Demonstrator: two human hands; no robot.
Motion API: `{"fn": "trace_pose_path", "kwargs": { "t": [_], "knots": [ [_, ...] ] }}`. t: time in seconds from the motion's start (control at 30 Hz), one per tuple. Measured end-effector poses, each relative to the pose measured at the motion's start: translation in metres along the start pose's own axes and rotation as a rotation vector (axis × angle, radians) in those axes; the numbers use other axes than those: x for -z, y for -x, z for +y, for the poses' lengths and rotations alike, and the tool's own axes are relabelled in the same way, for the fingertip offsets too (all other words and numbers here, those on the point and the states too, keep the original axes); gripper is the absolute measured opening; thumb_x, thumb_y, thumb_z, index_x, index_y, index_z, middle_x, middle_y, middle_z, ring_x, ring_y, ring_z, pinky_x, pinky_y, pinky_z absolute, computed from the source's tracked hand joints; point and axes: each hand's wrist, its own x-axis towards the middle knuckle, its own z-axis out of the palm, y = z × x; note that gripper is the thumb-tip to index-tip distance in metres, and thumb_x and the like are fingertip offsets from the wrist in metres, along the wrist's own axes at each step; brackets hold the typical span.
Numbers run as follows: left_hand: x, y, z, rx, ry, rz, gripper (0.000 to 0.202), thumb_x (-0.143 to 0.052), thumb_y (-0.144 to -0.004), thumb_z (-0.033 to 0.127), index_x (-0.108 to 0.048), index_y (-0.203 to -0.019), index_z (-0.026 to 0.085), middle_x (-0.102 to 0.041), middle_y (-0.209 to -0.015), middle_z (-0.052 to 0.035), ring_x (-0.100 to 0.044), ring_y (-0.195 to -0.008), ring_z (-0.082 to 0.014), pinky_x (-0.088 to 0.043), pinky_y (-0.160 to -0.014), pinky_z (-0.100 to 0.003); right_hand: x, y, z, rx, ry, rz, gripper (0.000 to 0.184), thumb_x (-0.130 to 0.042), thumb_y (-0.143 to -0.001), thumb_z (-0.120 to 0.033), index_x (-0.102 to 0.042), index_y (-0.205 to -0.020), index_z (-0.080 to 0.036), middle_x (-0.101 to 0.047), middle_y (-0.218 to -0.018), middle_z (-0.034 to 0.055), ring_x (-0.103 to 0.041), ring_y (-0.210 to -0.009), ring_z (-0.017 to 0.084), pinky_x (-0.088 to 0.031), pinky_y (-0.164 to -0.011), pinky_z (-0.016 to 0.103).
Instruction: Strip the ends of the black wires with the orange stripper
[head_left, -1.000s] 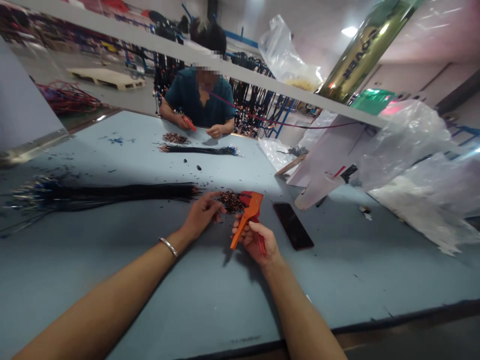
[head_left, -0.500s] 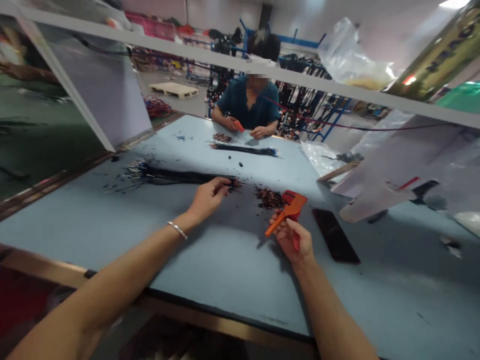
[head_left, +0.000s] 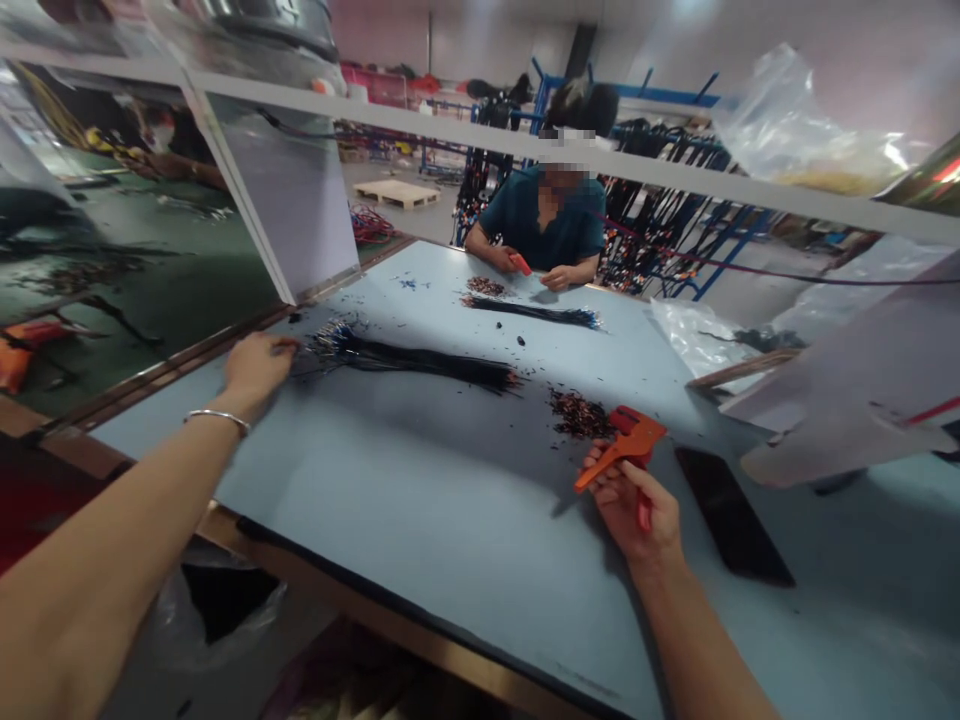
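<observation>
My left hand point(head_left: 259, 368) is at the left end of a bundle of thin black wires point(head_left: 427, 364), with its fingers bent towards the loose tips. Its fingertips are partly hidden, so what they pinch does not show clearly. My right hand point(head_left: 637, 505) holds an orange and red wire stripper point(head_left: 626, 448) above the table, its head pointing away from me. Just beyond the stripper's head lies a heap of short black and copper-coloured scraps point(head_left: 579, 414). The bundle's right end shows copper-coloured tips.
A black phone point(head_left: 733, 515) lies right of my right hand. Across the table point(head_left: 420, 470) a co-worker point(head_left: 544, 215) holds a red-orange tool, behind a smaller wire bundle point(head_left: 532, 311). A shelf bar point(head_left: 465, 128) crosses above, with a white panel point(head_left: 292, 190) at left.
My left hand has moved from the right part of the wire bundle to its left end. My right hand keeps hold of the wire stripper. The view has turned left.
</observation>
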Motion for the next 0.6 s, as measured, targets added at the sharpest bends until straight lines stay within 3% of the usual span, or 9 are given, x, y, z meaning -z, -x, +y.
{"fn": "trace_pose_path", "kwargs": {
  "t": [0.1,0.2,0.37,0.47,0.6],
  "knots": [
    [0.004,-0.005,-0.005,-0.072,0.039,0.080,0.036,-0.048,-0.078,0.040,-0.071,-0.087,0.014,-0.072,-0.090,-0.0064,-0.059,-0.107,-0.0343,-0.039,-0.084,-0.043,0.002,-0.001,0.000,0.008,-0.002,-0.024,0.020,-0.067,-0.070,-0.022,-0.072,-0.089,-0.020,-0.074,-0.086,0.0059,-0.071,-0.079,0.022,-0.056,-0.086,0.041],
    [0.003,0.004,0.004,-0.082,0.030,0.087,0.039,-0.045,-0.079,0.036,-0.072,-0.091,0.011,-0.072,-0.095,-0.0096,-0.062,-0.102,-0.0350,-0.041,-0.083,-0.044,0.003,-0.001,0.000,0.004,-0.019,-0.018,0.019,-0.065,-0.070,-0.020,-0.072,-0.088,-0.020,-0.074,-0.087,0.0059,-0.071,-0.079,0.021,-0.058,-0.082,0.037],
    [-0.032,0.033,0.052,-0.333,0.050,-0.159,0.028,-0.048,-0.080,0.028,-0.071,-0.093,0.018,-0.073,-0.101,-0.0077,-0.064,-0.097,-0.0271,-0.045,-0.088,-0.039,0.002,-0.001,0.000,0.007,-0.016,0.001,0.019,-0.064,-0.072,-0.021,-0.072,-0.090,-0.019,-0.074,-0.088,0.0059,-0.070,-0.081,0.021,-0.057,-0.083,0.037],
    [-0.054,0.042,0.077,-0.510,0.016,-0.302,0.029,-0.053,-0.078,0.024,-0.071,-0.100,0.022,-0.070,-0.112,-0.0079,-0.060,-0.108,-0.0289,-0.043,-0.093,-0.040,0.000,-0.001,0.000,-0.009,-0.043,0.019,0.021,-0.064,-0.070,-0.020,-0.072,-0.090,-0.018,-0.074,-0.086,0.0059,-0.070,-0.081,0.020,-0.057,-0.082,0.035],
    [-0.064,0.035,0.084,-0.592,-0.309,-0.345,0.029,-0.048,-0.083,0.023,-0.069,-0.103,0.021,-0.068,-0.111,-0.0133,-0.057,-0.108,-0.0317,-0.040,-0.091,-0.043,-0.004,-0.002,0.001,-0.032,-0.058,-0.004,0.021,-0.065,-0.069,-0.020,-0.072,-0.089,-0.017,-0.075,-0.086,0.0062,-0.070,-0.079,0.019,-0.057,-0.080,0.033]
  ]
}}
